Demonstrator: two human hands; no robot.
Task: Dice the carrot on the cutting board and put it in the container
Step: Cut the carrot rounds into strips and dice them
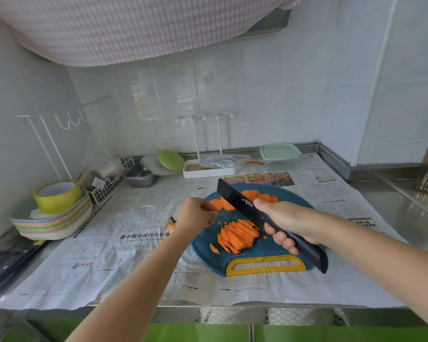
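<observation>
Carrot slices (239,235) lie in one fanned pile in the middle of the one blue cutting board (203,250). A second lot, round slices (224,203), lies in a row at the far side of the board. A few tiny bits (264,237) lie beside the pile. One carrot end (171,225) sits on the newspaper (134,255), just left of the board.

There is one dark knife (235,198). The right hand (282,218) holds it, fingers (286,241) wrapped tight round the handle. The blade points away and to the left, and it hides part of the round slices.

The left hand (195,213) is at the left edge of the board with its fingers curled in. I cannot tell if they hold anything.

One container (281,154) with a green lid on stands at the back of the desk (393,206), apart from the board. On the left are one stack of plates (52,223) with one tape roll (57,196) on top, and one metal tray (141,177).
</observation>
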